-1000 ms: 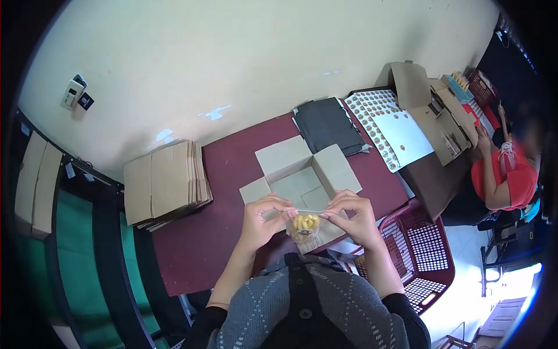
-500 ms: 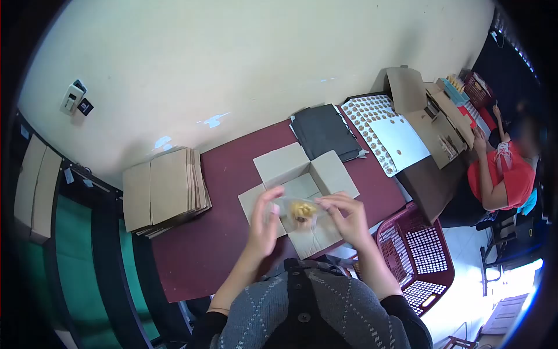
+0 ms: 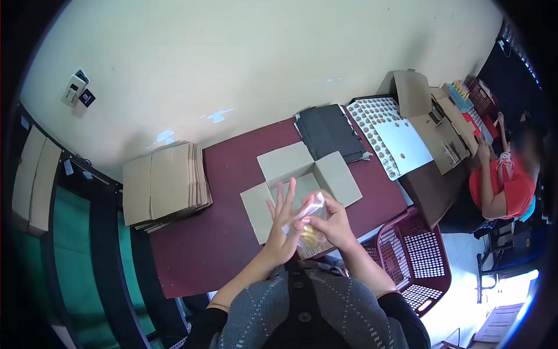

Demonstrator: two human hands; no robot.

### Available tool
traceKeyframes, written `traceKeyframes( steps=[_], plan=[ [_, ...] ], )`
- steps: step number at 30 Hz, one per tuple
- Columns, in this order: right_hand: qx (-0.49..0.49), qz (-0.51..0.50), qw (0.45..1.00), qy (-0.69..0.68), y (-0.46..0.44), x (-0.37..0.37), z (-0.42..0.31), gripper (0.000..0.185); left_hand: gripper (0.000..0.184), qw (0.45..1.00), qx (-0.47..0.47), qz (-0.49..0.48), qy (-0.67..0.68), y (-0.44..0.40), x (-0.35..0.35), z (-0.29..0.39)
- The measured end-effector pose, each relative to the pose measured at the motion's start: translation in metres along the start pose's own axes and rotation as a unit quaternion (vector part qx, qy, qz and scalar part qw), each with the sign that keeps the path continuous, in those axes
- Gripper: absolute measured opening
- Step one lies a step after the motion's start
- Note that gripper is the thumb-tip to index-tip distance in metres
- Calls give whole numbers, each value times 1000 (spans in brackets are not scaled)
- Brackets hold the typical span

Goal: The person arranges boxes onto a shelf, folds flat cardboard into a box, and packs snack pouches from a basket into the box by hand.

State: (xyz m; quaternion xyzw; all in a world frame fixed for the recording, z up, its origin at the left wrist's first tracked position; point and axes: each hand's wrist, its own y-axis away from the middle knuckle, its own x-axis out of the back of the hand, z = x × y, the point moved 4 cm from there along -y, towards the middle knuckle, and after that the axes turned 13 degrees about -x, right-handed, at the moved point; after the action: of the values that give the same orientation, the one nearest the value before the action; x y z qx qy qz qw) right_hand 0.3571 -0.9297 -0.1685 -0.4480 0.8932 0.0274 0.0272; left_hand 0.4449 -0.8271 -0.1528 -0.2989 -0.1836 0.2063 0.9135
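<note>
A small clear plastic bag with yellow pieces at its bottom is between my two hands, close to my body. My right hand pinches the upper part of the bag between thumb and fingers. On the other side, my left hand has its thumb against the bag, while its other fingers stretch up and apart. Beneath and beyond my hands stands an open cardboard box with its flaps folded outward. My hands and the bag hide part of its near side.
Flattened cardboard boxes are stacked at the left of the maroon table. Behind the box lies a black folded stack, beside a sheet of round stickers. A maroon plastic basket is at the right. Another person works beyond it.
The bag has turned from lying across between my hands to upright and moved nearer my body. My hands have come together, and my left fingers now point upward. The view has shifted slightly.
</note>
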Motion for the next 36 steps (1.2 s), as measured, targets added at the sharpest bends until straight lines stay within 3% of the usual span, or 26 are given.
traceKeyframes(
  steps=[1, 3, 5, 8, 12, 15, 19, 22, 25, 27, 29, 30, 32, 33, 34, 36],
  plan=[
    [-68, -10, 997, -31, 2, 2, 4, 23, 41, 998, 15, -23, -62, 0, 6, -2],
    [-56, -4, 998, -25, 0, 7, 0, 18, 21, 988, 46, -27, -146, -1, 17, -7],
    [-55, 3, 998, -30, -1, 10, -3, 9, 15, 991, 48, 3, -123, -1, 23, -10],
    [-122, -65, 990, 17, -3, 18, -2, 13, 12, 994, 71, 1, -84, 4, 28, -17],
    [-137, -139, 975, 106, -3, 24, -4, 24, 10, 992, 120, -9, -27, 9, 35, -28],
    [-129, -179, 970, 105, -5, 27, -2, 24, 10, 993, 103, -19, -54, 10, 44, -36],
    [-178, -184, 963, 84, -9, 29, 4, 26, 8, 991, 114, -39, -55, 7, 50, -38],
    [-123, -197, 967, 106, -11, 28, -1, 27, 6, 991, 124, -50, -26, 5, 50, -40],
    [-151, -195, 960, 136, -11, 28, 2, 28, 6, 990, 128, -60, 5, 7, 53, -44],
    [-159, -178, 963, 121, -13, 29, 7, 28, 7, 989, 130, -66, 32, 12, 52, -48],
    [-167, -152, 968, 105, -15, 32, 11, 29, 22, 974, 191, -20, 117, 20, 47, -61],
    [-158, -99, 978, 90, -18, 36, 11, 30, 22, 974, 188, -27, 123, 20, 39, -64],
    [-145, -38, 986, 77, -22, 41, 16, 31, 40, 944, 210, 138, 214, 19, 29, -72],
    [-175, 38, 984, 26, -25, 47, 24, 30, 56, 941, 248, 75, 217, 26, 24, -87],
    [-202, 113, 972, -28, -27, 55, 35, 30, 56, 942, 244, 69, 220, 32, 16, -97],
    [-199, 132, 968, -79, -29, 60, 58, 29, 63, 966, 195, -38, 167, 34, -4, -101]
  ],
)
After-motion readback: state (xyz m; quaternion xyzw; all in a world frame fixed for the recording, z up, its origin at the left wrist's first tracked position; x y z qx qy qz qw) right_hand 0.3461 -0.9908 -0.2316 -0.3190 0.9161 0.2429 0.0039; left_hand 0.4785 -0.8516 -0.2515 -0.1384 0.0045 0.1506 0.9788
